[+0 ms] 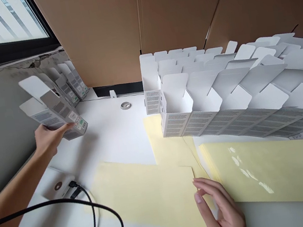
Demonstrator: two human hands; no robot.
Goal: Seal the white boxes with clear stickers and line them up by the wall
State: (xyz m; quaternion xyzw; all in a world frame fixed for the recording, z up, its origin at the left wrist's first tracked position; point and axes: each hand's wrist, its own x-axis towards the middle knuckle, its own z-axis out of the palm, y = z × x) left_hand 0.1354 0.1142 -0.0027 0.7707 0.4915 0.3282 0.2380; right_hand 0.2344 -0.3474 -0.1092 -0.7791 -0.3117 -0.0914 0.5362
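Observation:
My left hand (50, 139) is wrapped around a printed white carton (63, 114), tilted above the left side of the table with its top flaps standing open. Behind that carton, several similar cartons (73, 81) stand against the wall. At the bottom centre, my right hand (220, 210) is held with a gap between thumb and index finger, and nothing shows between them. Its fingertips are at the right edge of a pale yellow sheet (144, 195); whether they touch it I cannot tell. Another yellow sheet (170, 141) lies partly under it.
Rows of open-topped white cartons (204, 120) fill the back right. A stack of yellow sheets (278, 170) lies in front of them. A white power box (55, 184) with black cables (97, 206) sits front left. Brown cardboard (169, 11) rises behind the table (114, 131).

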